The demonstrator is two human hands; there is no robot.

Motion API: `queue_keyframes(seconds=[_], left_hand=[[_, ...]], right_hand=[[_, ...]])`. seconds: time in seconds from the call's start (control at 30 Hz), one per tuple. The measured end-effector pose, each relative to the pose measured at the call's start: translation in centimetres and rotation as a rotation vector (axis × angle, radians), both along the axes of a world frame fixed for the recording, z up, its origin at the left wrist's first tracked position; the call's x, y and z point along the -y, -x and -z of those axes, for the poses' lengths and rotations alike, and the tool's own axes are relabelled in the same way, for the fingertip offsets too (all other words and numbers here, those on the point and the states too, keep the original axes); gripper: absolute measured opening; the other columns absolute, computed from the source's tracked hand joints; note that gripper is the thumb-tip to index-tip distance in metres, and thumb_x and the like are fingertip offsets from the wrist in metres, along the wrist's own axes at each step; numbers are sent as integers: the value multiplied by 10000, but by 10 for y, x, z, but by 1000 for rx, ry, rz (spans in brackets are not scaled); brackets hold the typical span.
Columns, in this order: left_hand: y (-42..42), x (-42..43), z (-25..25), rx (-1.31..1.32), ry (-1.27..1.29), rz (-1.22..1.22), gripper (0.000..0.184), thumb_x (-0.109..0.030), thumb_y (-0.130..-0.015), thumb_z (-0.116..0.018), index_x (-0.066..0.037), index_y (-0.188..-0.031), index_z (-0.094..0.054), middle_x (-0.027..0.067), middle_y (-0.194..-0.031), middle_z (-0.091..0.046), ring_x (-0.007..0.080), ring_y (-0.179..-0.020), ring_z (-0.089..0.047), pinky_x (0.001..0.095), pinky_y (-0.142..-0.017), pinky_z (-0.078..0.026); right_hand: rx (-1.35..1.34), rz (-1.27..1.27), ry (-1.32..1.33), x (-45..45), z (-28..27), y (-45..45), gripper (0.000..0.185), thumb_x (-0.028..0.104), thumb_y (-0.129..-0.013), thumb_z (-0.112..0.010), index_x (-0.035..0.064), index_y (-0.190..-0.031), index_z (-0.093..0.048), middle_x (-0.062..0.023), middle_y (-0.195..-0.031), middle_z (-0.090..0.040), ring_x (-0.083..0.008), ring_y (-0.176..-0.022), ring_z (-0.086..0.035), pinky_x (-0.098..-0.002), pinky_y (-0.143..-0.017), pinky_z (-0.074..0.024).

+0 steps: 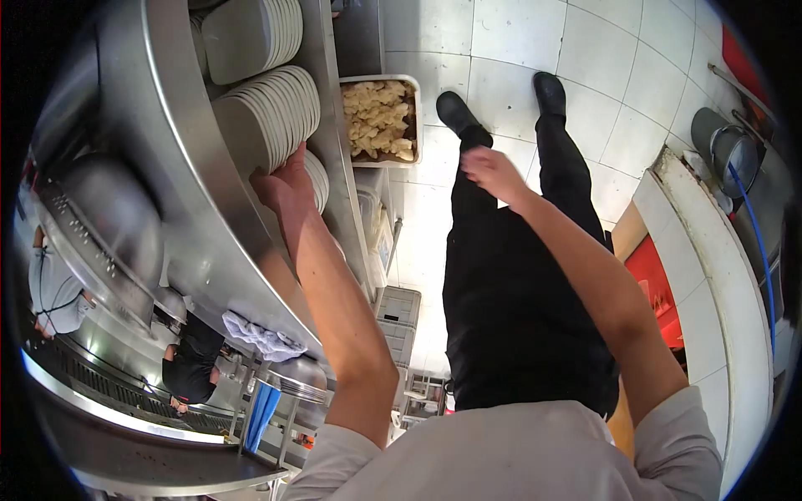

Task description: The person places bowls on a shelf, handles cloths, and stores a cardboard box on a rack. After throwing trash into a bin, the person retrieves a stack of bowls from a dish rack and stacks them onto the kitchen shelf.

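Note:
On the steel shelf, my left hand (286, 181) is closed at the edge of a row of white plates (269, 117). Part of its fingers is hidden among the plates. Another group of white plates (316, 179) is just beside that wrist. My right hand (494, 174) hangs in the air over my leg, blurred by motion, its fingers loosely bent and apart with nothing visible in them. A rectangular tray (418, 125) full of pale, lumpy food pieces (378, 118) lies between the shelf and my feet.
More plates (251, 37) stand farther along the steel shelf unit (188, 108). A large metal bowl (113, 213) and a crumpled cloth (261, 336) are at left, with two people beyond. Grey crates (397, 321) are below. A tiled ledge (702, 275) runs along the right.

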State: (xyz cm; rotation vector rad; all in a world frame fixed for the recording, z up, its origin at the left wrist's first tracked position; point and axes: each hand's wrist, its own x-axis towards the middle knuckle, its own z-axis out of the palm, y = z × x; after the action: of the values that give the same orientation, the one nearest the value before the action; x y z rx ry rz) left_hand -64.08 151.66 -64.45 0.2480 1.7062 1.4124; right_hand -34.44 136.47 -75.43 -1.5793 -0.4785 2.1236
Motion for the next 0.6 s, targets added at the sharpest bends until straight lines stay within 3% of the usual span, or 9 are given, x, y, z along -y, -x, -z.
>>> queue_keyframes(seconds=[0.13,0.2,0.27,0.33,0.4,0.43,0.47,0.5,0.6], left_hand=[[-11,-6,-13,49,-22,-49,552,-400,-940,-353,-70,-1382,-328,148,-1427,-337,351,-1287,-370,564,-1028,-337],[-14,-2,-14,62,-45,-114,571,-433,-944,-348,-70,-1383,-326,146,-1439,-320,337,-1316,-335,531,-1052,-320],[2,28,23,-16,-199,-99,583,-451,-964,-305,-80,-1414,-298,130,-1505,-185,314,-1395,-155,480,-1117,-214],[-40,56,41,-255,69,37,586,-473,-962,-375,-51,-1368,-368,134,-1318,-441,235,-1199,-445,362,-970,-401],[-55,99,67,-164,344,504,478,-310,-967,-465,-60,-1367,-392,111,-1374,-432,195,-1238,-439,338,-990,-386],[-104,110,35,-83,388,643,506,-321,-952,-507,-25,-1352,-414,105,-1331,-478,188,-1197,-484,306,-951,-416],[-111,122,40,9,424,873,459,-368,-944,-520,-33,-1256,-482,11,-896,-552,108,-749,-522,236,-658,-417],[-143,130,10,3,600,916,550,-318,-947,-516,9,-1367,-378,133,-1365,-442,226,-1184,-504,320,-969,-410],[-150,143,28,248,778,1188,683,-447,-895,-550,-40,-1398,-331,149,-1410,-385,278,-1206,-488,369,-1028,-351]], right_hand=[[151,86,145,64,-33,-134,261,224,-914,-530,25,-1074,-585,-59,-896,-628,-141,-790,-593,-256,-699,-470],[140,162,221,39,-89,-180,285,250,-938,-500,37,-1117,-558,-66,-922,-623,-135,-794,-599,-249,-687,-469],[256,170,169,65,-97,-222,294,264,-943,-494,42,-1128,-550,-68,-920,-625,-138,-801,-605,-251,-678,-472],[384,290,135,94,-121,-248,326,307,-954,-480,53,-1153,-529,-75,-922,-627,-150,-786,-617,-263,-651,-480],[378,502,131,144,-149,-256,345,334,-961,-456,57,-1157,-522,-82,-923,-629,-157,-744,-615,-266,-651,-489],[349,616,151,182,-158,-251,327,332,-961,-446,79,-1157,-516,-81,-930,-623,-151,-779,-611,-267,-672,-487],[329,737,163,221,-160,-242,310,330,-961,-436,101,-1156,-511,-80,-937,-617,-146,-814,-607,-269,-694,-485],[153,974,355,256,-158,-232,254,296,-938,-452,93,-1065,-536,-80,-923,-609,-144,-762,-598,-266,-644,-478],[307,1126,440,327,-206,-152,213,227,-876,-457,74,-842,-602,-64,-717,-588,-129,-625,-512,-269,-571,-420]])
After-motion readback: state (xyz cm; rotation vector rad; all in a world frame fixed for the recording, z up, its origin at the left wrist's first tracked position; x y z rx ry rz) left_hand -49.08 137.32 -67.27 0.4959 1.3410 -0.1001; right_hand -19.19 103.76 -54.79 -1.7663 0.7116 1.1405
